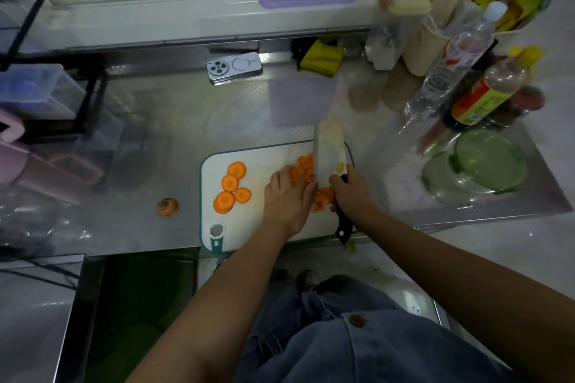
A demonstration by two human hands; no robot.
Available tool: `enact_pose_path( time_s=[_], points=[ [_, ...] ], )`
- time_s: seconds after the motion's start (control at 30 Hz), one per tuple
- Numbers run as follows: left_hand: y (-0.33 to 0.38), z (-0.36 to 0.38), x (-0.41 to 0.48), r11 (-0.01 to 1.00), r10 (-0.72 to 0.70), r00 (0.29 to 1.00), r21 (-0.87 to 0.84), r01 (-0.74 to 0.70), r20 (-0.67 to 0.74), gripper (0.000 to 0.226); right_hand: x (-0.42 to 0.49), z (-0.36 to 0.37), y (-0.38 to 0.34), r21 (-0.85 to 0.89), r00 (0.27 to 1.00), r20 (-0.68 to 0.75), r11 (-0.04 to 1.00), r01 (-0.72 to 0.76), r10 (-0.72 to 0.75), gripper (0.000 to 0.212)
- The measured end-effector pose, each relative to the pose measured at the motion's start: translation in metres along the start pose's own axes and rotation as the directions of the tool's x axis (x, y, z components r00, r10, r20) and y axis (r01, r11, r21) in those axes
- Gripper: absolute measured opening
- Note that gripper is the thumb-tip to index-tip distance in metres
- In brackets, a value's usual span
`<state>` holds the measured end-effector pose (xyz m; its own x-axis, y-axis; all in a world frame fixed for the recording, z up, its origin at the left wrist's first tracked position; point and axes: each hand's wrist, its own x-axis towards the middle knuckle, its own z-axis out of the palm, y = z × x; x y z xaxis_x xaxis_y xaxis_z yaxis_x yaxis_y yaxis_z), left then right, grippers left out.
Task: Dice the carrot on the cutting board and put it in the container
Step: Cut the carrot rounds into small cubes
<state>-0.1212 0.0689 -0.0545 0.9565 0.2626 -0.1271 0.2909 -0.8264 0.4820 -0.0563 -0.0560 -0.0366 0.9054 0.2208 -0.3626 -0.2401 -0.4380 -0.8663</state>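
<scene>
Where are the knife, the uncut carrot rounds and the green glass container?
knife (328,158): head view, flat of the blade.
carrot rounds (230,182): head view, face of one round.
green glass container (460,146): head view, its left rim.

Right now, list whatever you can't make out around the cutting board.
All in the head view:
Where the knife edge meets the diced carrot: covered by the blade and the right hand.
What lies under the left hand: covered by the hand itself.
Bottle label: blurred, unreadable.
Glass container: too blurred to tell whether any carrot is in it.
</scene>
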Motion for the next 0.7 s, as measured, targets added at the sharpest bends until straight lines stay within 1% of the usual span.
enact_pose_path(
  time_s=[0.03,0.07,0.17,0.23,0.27,0.3,0.33,0.37,0.4,0.43,0.47,0.5,0.53,0.57,0.6,0.63,0.7],
  points=[
    [-0.001,0.0,-0.001,0.999,-0.036,0.999,-0.018,0.036,-0.016,0.086,0.001,0.0,0.0,-0.004,1.0,-0.003,1.0,-0.001,0.001,0.009],
    [-0.001,-0.001,-0.002,0.999,-0.042,0.999,-0.025,0.042,-0.023,0.085,0.001,0.0,-0.001,-0.003,1.0,-0.004,1.0,0.0,0.0,0.009],
    [-0.001,-0.002,-0.002,0.997,0.07,0.998,-0.041,-0.07,0.001,0.073,0.002,0.001,-0.003,0.009,1.0,0.005,1.0,0.0,0.0,0.008],
    [0.0,-0.002,-0.003,0.994,0.104,0.995,-0.024,-0.103,0.008,0.071,0.002,0.002,-0.003,0.007,1.0,0.011,1.0,0.0,0.0,0.007],
    [0.002,-0.003,-0.004,0.996,0.088,0.996,-0.032,-0.088,0.0,0.07,0.001,0.002,-0.003,0.002,1.0,0.011,1.0,0.005,-0.005,0.007],
    [0.003,-0.002,-0.003,0.997,0.043,0.999,-0.062,-0.043,-0.001,0.065,0.001,0.002,-0.002,-0.006,1.0,0.007,1.0,0.013,-0.013,0.008],
    [0.008,-0.007,-0.003,0.99,-0.04,0.999,-0.138,0.038,-0.012,0.058,0.0,0.001,-0.002,-0.016,1.0,0.002,1.0,0.024,-0.024,0.009],
    [0.003,0.002,0.005,0.955,-0.162,0.987,-0.251,0.158,0.004,0.052,-0.001,0.0,-0.002,-0.026,0.999,0.0,0.999,0.033,-0.033,0.01],
    [0.005,0.001,0.011,0.883,-0.298,0.952,-0.36,0.301,0.065,0.049,-0.002,-0.001,-0.002,-0.031,0.999,0.007,0.999,0.045,-0.044,0.01],
    [0.006,-0.001,0.018,0.769,-0.416,0.896,-0.464,0.439,0.159,0.051,-0.004,-0.003,-0.003,-0.029,0.998,0.024,0.998,0.057,-0.057,0.01],
    [0.008,-0.006,0.022,0.617,-0.469,0.837,-0.573,0.54,0.284,0.061,-0.006,-0.004,-0.004,-0.024,0.996,0.051,0.997,0.073,-0.072,0.009],
    [0.01,-0.01,0.024,0.422,-0.474,0.788,-0.684,0.595,0.393,0.075,-0.008,-0.006,-0.005,-0.022,0.992,0.085,0.995,0.092,-0.09,0.009],
    [0.015,-0.017,0.021,0.236,-0.431,0.763,-0.757,0.61,0.481,0.083,-0.01,-0.006,-0.006,-0.025,0.987,0.117,0.994,0.11,-0.106,0.008],
    [0.017,-0.023,0.018,0.12,-0.366,0.767,-0.79,0.601,0.528,0.088,-0.011,-0.006,-0.006,-0.035,0.984,0.136,0.992,0.122,-0.116,0.008],
    [0.02,-0.03,0.015,0.098,-0.323,0.778,-0.798,0.594,0.539,0.09,-0.011,-0.006,-0.005,-0.06,0.984,0.135,0.99,0.129,-0.12,0.009],
    [0.019,-0.031,0.013,0.079,-0.31,0.794,-0.818,0.57,0.524,0.089,-0.01,-0.007,-0.003,-0.098,0.987,0.114,0.988,0.122,-0.111,0.012],
    [0.017,-0.032,0.011,0.104,-0.346,0.803,-0.83,0.547,0.486,0.08,-0.005,-0.009,0.002,-0.166,0.996,0.054,0.983,0.075,-0.067,0.015]
  ],
)
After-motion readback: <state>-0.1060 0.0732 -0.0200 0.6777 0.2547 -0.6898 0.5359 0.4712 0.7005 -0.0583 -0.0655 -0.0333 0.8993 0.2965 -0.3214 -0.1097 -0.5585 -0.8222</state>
